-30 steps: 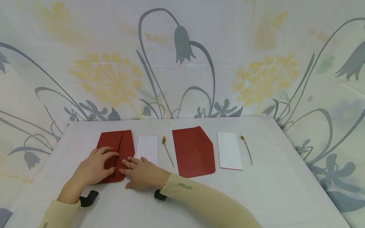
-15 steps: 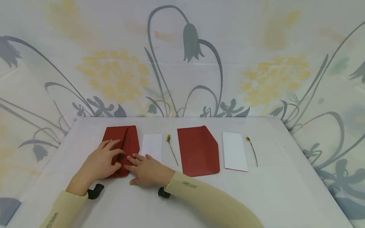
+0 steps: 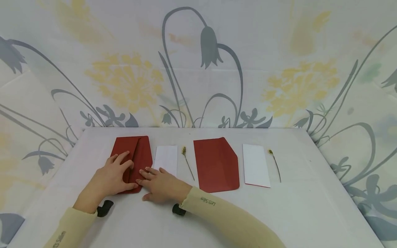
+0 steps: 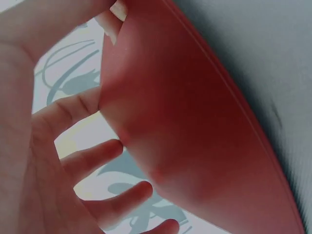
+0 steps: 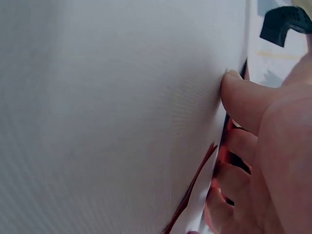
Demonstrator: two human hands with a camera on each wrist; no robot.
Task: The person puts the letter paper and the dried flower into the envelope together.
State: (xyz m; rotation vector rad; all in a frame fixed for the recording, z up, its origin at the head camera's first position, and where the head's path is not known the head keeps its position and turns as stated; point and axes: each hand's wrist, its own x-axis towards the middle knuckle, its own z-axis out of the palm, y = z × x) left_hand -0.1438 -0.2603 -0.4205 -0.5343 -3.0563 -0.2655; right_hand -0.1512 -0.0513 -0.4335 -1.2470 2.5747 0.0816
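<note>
Beige sleeves (image 3: 242, 222) (dark lettering (image 3: 207, 201) printed on each) are worn with small black wrist-mounted devices (image 3: 179, 209).

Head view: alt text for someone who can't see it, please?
A person's left hand and right hand touch a red envelope on a white table. To its right lie a white card, dried flower, second red envelope, second card and second flower.

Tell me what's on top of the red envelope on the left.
The left hand and, at one edge, the right hand overlie the red envelope; whatever lies directly beneath them is hidden.
</note>
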